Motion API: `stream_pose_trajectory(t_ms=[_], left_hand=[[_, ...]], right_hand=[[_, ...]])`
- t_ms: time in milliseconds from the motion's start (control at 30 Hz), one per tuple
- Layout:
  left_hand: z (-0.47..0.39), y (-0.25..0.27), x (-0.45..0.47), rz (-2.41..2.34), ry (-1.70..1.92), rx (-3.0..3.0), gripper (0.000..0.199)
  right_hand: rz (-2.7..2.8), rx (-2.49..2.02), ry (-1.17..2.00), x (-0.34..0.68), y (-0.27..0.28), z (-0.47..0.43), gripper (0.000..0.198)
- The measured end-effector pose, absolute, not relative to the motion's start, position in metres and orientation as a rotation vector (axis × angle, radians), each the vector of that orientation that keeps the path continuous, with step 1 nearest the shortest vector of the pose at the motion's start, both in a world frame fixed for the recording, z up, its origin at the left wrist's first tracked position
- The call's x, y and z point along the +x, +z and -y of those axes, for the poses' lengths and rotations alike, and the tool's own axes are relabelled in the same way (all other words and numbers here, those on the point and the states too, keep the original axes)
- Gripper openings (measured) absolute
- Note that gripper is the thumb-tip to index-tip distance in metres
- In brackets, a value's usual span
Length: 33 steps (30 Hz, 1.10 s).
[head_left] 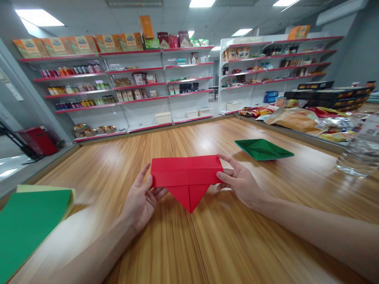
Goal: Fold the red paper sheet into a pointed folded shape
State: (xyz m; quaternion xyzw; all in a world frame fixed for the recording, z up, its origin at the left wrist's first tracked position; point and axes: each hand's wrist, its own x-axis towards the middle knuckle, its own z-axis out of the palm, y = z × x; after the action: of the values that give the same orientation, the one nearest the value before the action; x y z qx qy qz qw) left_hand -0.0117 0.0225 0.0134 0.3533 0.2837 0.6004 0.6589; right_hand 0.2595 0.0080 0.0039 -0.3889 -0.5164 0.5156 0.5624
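A folded sheet of red paper (187,170) is held up between my hands over the middle of the wooden table. Its upper part is a wide band with a crease along it, and below that a triangle points down toward me, with a slit along its centre. My left hand (143,197) pinches the band's left end, thumb in front and fingers behind. At the right end, my right hand (241,181) grips the band the same way. Beyond my right hand lies a folded green paper piece (264,149), apart from it.
Green paper sheets (26,233) lie at the table's left, one corner curled up. A clear plastic bottle (363,146) stands on the right, near snack packets (292,118) and black boxes (330,96). Stocked shelves (132,85) line the back. The wooden table (166,257) spreads before me.
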Motion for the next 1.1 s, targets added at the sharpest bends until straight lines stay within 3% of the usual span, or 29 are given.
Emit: stream_pose_trajectory(t_ms=[67,200,300,1100], left_hand=[[-0.0241,0.012,-0.0122,-0.664,1.363,0.779,0.024],[-0.0261,0.0093,-0.0138,-0.691,1.368,0.747,0.016],[-0.0253,0.0086,-0.0139,-0.686,1.364,0.769,0.014],[-0.0256,0.008,-0.0143,-0.674,1.425,0.826,0.016]], right_hand=[[1.227,-0.922,1.185,0.2602,0.0035,-0.0084,0.079],[1.265,-0.951,1.202,0.2609,0.0017,-0.0092,0.043],[1.284,-0.951,1.217,0.2605,0.0022,-0.0078,0.032],[1.314,-0.95,1.139,0.2606,-0.0011,-0.01,0.027]])
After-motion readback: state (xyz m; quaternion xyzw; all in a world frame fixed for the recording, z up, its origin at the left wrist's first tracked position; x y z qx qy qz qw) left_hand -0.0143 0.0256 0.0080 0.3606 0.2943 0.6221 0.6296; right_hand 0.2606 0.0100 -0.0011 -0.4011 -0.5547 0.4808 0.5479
